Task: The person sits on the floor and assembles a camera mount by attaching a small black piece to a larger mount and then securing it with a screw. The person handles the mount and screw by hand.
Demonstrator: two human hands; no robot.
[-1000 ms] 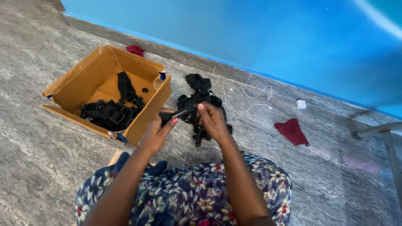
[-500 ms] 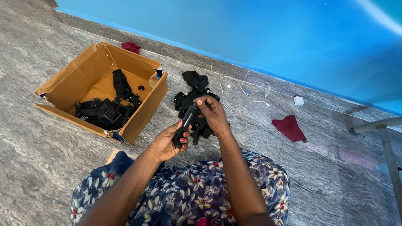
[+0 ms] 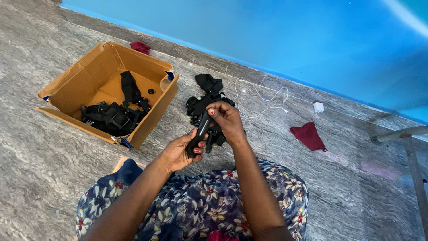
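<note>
Centrally, both hands' fingers [image 3: 199, 143] gripping black handle [image 3: 200, 131], cardboard box [image 3: 154, 111] left

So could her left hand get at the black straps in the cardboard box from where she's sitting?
Probably yes: the box is open-topped on her left, nothing lies between, but the left hand is holding a black stick-like piece along with the right hand.

Both hands on a slim black stick-shaped part [image 3: 199, 134], held tilted. Left hand [image 3: 180, 151] wraps the lower end, right hand [image 3: 226, 119] pinches the top w/ fingertips. Just behind them is a pile of black strap gear [image 3: 206, 96] on the grey marble floor [image 3: 40, 165]. Open cardboard box [image 3: 84, 76] to the left w/ more black straps [image 3: 113, 115] inside. White cable [image 3: 261, 96] & dark red cloth [image 3: 308, 135] off to the right, near the blue wall [image 3: 290, 35].
</note>
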